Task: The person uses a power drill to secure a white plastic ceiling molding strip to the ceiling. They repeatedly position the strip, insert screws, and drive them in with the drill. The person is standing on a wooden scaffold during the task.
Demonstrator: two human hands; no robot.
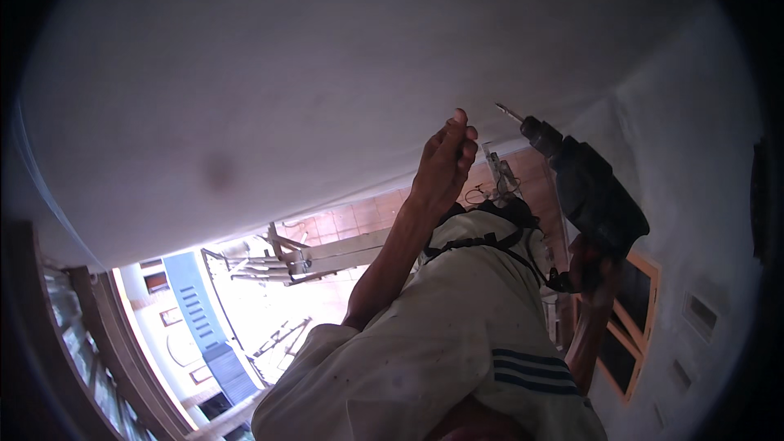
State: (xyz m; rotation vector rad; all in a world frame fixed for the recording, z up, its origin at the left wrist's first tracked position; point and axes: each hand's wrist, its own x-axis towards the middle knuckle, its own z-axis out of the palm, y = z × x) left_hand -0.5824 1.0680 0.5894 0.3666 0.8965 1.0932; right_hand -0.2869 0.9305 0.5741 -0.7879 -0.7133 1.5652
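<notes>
A dark power drill (600, 192) is in my right hand (594, 265), which wraps round its handle at the right. From its chuck a thin metal bit (510, 112) points up and left, toward the pale wall (327, 73). I cannot tell whether the tip touches the wall. My left hand (447, 155) is raised close to the wall, a little left of the bit. Its fingers are curled in with the thumb up, and whatever they may hold is hidden.
Below lie a reddish tiled floor (380, 211) and a long plank (347, 251) with wooden pieces around it. Wooden-framed panels (629, 327) stand at lower right, beside the side wall (694, 220). A bright opening with a window frame (106, 343) is at lower left.
</notes>
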